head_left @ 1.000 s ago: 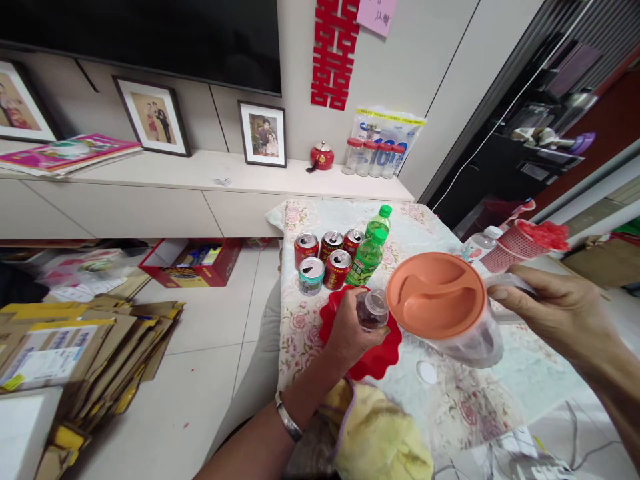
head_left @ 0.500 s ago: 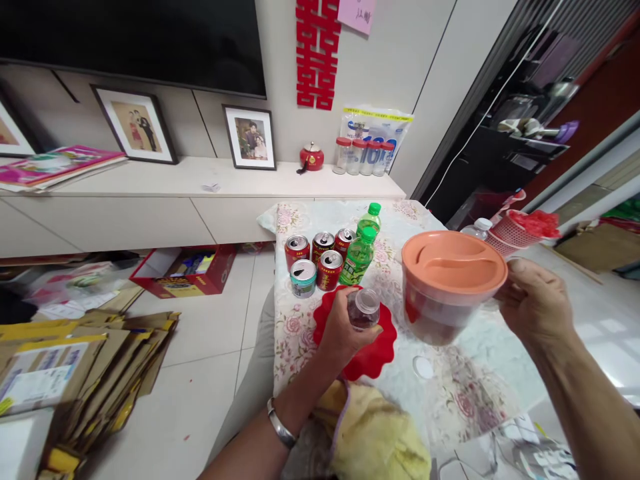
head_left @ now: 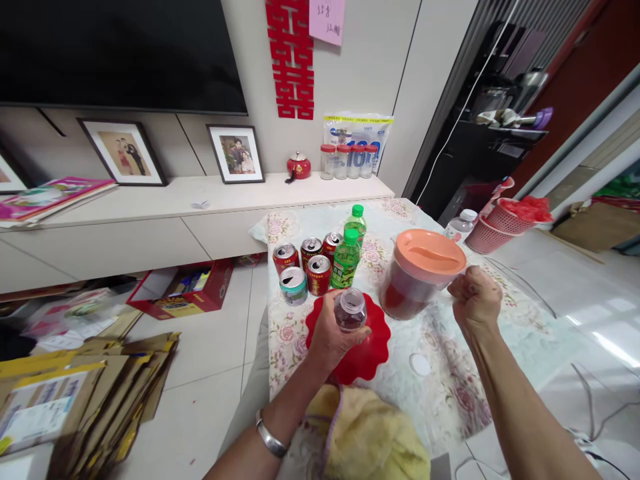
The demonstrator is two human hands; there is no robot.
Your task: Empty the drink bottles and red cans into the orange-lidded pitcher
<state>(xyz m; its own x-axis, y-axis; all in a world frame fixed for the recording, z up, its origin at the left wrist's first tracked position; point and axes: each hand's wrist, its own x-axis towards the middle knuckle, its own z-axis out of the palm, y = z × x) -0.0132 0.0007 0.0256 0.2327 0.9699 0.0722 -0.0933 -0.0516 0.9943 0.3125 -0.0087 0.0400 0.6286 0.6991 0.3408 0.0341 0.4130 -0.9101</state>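
1. The L hand (head_left: 327,335) is curled round a small clear bottle (head_left: 350,311), fingers on one side, thumb on the other. It has dark drink in it and no cap on.
2. The R hand (head_left: 477,297) is shut in a fist at the handle side of the big jug (head_left: 406,292). The handle is mostly hid.
3. What's new: the jug is lower now, nearer the body's mid-line, and stands more upright than ½ sec ago. Can't tell if it touches the counter (head_left: 400,393) yet.
4. That means the jug is beside the bottle, not over it, so no drink runs b/w them rn. Its orange lid (head_left: 431,249) is on.
5. The bottle is over the red wavy dish (head_left: 374,341); can't tell if it touches.
6. Farther out: a white cap (head_left: 420,364) lies near the dish, w/ a yellow cloth (head_left: 377,437) on the near side. Cans (head_left: 319,277) and green bottles (head_left: 346,261) stand past the dish.
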